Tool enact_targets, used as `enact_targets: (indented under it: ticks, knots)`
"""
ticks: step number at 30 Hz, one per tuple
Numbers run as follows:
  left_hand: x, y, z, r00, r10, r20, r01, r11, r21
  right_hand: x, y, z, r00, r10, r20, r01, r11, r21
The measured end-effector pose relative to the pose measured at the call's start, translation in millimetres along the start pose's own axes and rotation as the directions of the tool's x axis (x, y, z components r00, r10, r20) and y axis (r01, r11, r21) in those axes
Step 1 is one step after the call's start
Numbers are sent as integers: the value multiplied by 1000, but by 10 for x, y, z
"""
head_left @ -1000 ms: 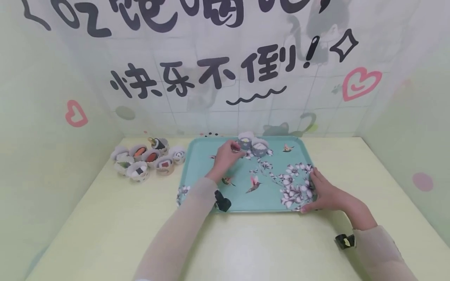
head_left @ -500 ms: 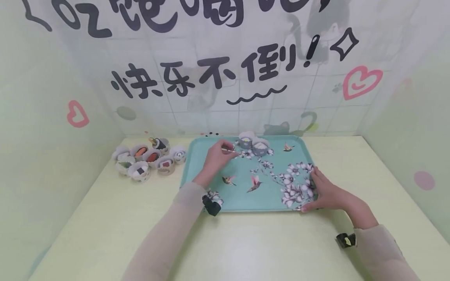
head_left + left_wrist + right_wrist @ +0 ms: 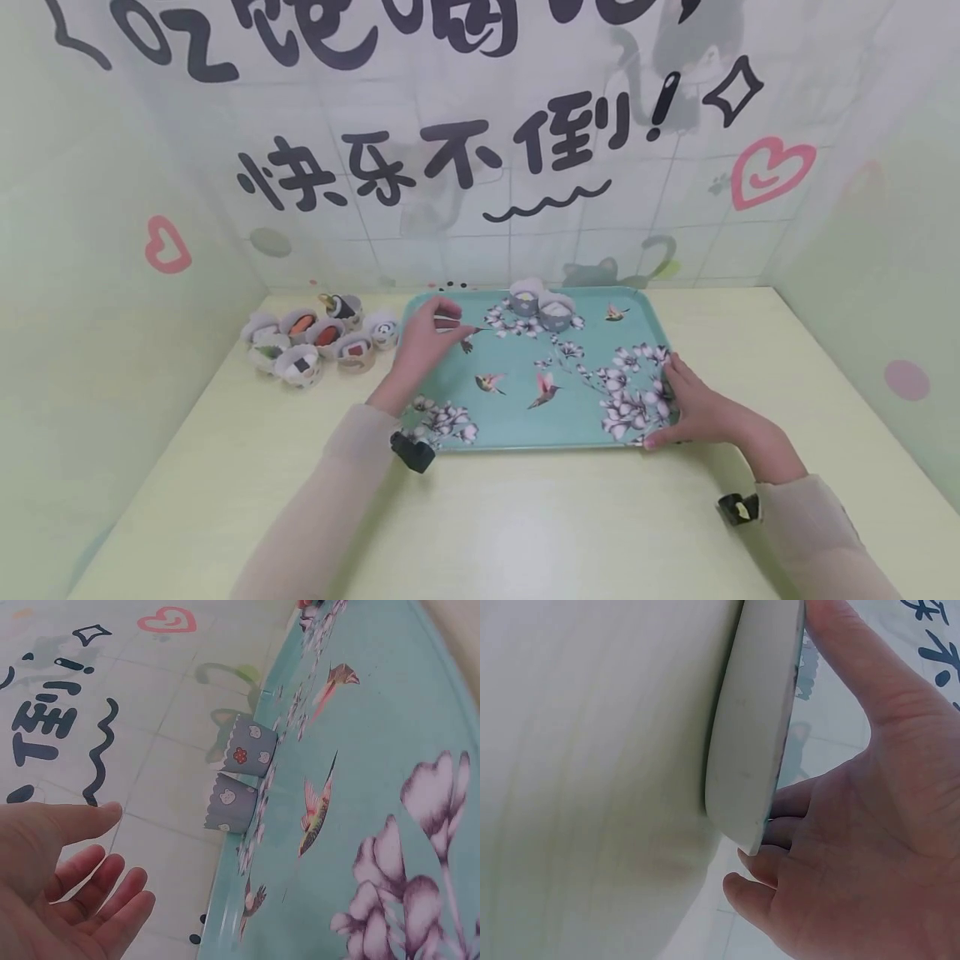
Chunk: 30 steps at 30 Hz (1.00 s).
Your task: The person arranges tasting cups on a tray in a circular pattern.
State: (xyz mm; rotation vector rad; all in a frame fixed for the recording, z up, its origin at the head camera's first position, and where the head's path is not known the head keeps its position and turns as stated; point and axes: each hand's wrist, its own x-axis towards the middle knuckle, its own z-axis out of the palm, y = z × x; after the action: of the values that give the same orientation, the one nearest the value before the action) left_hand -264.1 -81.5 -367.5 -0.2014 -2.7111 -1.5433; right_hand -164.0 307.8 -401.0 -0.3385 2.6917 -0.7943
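A teal tray (image 3: 517, 421) printed with flowers and hummingbirds lies on the table. Two grey-blue paper cups (image 3: 231, 802) stand side by side near its back edge; the head view shows pale fillings in these cupcake cups (image 3: 556, 312). My left hand (image 3: 429, 333) is over the tray's left part, fingers loosely bent and nothing in them; its palm and fingers (image 3: 97, 900) show bare in the left wrist view. At the front right corner, my right hand (image 3: 705, 408) holds the tray, thumb at the front rim, fingers along the right side (image 3: 769, 855).
Left of the tray, several paper cups (image 3: 297, 367) cluster on the pale table (image 3: 225, 467), holding sushi-like pieces such as an orange-topped one (image 3: 327, 335). A printed wall covering (image 3: 420, 250) rises behind, with side walls left and right.
My left hand has moved away from the two cups, leftward across the tray, and its fingers have loosened. The cups stay in place. My right hand keeps to the tray's corner.
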Motion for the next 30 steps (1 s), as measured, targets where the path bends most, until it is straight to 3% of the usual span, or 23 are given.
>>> enact_targets:
  ticks: [5, 12, 30]
  knots:
    - [-66, -41, -136, 1000, -10, -13, 11, 1000, 15, 17, 25, 7, 1000, 5, 4, -5, 1000, -3]
    - [-128, -145, -299, 999, 30, -36, -27, 996, 84, 17, 82, -2, 1000, -4, -4, 4, 1000, 3]
    - [-423, -390, -849, 994, 6, -107, 11, 988, 153, 13, 19, -6, 1000, -9, 6, 9, 1000, 16]
